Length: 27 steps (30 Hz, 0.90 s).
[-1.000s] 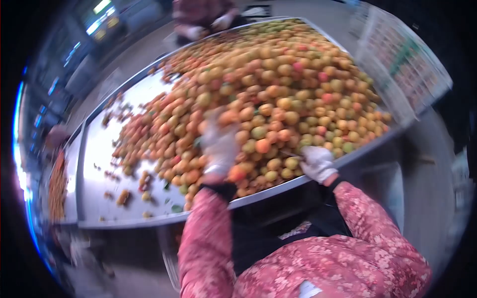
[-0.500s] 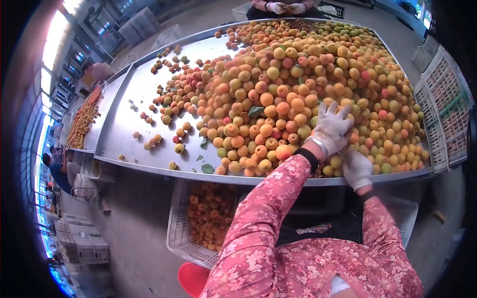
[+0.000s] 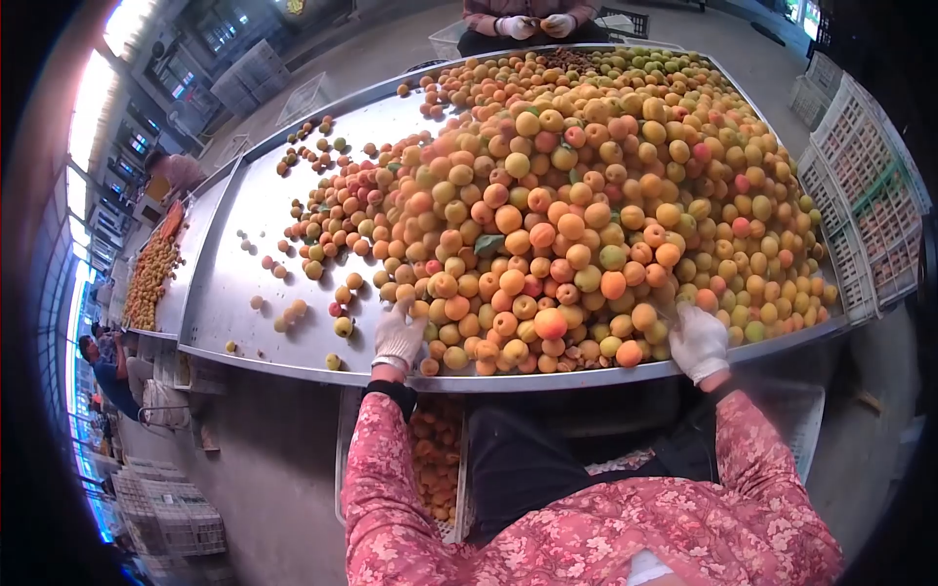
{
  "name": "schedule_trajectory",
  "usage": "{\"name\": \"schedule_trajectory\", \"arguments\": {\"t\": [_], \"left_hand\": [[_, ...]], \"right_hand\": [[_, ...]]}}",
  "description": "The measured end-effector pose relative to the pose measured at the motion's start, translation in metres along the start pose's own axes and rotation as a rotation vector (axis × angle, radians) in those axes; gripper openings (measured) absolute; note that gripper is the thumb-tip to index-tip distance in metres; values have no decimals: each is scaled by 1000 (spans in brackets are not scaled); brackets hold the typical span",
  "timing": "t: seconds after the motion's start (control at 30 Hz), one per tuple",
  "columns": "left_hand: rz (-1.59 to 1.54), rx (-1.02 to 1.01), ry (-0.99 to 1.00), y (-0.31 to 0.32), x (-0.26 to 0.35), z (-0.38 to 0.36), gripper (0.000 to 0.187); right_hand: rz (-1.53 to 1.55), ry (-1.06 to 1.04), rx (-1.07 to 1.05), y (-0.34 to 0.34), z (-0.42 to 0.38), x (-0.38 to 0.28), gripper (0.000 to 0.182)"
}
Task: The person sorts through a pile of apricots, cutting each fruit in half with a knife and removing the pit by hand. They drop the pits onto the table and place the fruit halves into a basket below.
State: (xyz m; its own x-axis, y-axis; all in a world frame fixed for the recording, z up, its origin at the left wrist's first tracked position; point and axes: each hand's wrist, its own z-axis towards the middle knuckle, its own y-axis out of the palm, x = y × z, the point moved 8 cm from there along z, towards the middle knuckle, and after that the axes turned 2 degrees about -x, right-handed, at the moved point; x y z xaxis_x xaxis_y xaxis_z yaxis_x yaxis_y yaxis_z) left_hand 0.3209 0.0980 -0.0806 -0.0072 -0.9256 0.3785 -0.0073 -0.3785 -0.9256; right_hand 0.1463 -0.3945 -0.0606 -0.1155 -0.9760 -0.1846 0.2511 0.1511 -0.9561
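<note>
A large heap of orange, yellow and greenish apricots (image 3: pixel 547 230) covers much of a metal table (image 3: pixel 230 293). My left hand (image 3: pixel 401 337), in a white knitted glove, is at the heap's left front corner by the table rim. Its fingers stretch forward, touching or nearly touching apricots there, and nothing is seen held. Gloved as well, my right hand (image 3: pixel 699 342) is at the front right of the heap. Its fingertips reach in among the apricots and are partly hidden and blurred. A dark green leaf (image 3: pixel 489 245) lies on the heap.
Below the front rim stands a white crate (image 3: pixel 437 459) with split or halved apricots. Another white crate (image 3: pixel 860 195) leans at the table's right. A gloved person (image 3: pixel 528 21) sits across the table. Farther left, a second table holds more apricots (image 3: pixel 154 278).
My left hand has moved from the heap's right front to its left front corner. My right hand stays near the right front rim. Apricots have shifted toward the front edge.
</note>
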Motion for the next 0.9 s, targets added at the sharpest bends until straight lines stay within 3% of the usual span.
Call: {"name": "schedule_trajectory", "arguments": {"t": [0.17,0.27,0.4,0.47,0.53,0.6,0.77,0.9], "left_hand": [[-64,-12,-120,15,-5,25,41],[-107,-51,-44,12,-4,28,42],[-137,-127,-88,6,-7,24,46],[-295,-67,-274,-3,-22,23,50],[-310,-126,-261,-8,-19,29,57],[-171,-3,-74,-15,-10,44,57],[30,-226,-138,11,13,59,65],[15,-180,-106,17,10,61,58]], "right_hand": [[-20,9,-37,4,2,2,22],[-15,6,-27,5,2,2,22],[-23,2,-25,2,2,-1,22],[-21,14,-32,1,2,-1,22],[-18,-6,-22,-1,2,-3,23],[-25,1,-32,-1,4,-3,23],[-20,34,-65,2,4,-2,24],[-9,42,-70,1,3,-2,23]]}}
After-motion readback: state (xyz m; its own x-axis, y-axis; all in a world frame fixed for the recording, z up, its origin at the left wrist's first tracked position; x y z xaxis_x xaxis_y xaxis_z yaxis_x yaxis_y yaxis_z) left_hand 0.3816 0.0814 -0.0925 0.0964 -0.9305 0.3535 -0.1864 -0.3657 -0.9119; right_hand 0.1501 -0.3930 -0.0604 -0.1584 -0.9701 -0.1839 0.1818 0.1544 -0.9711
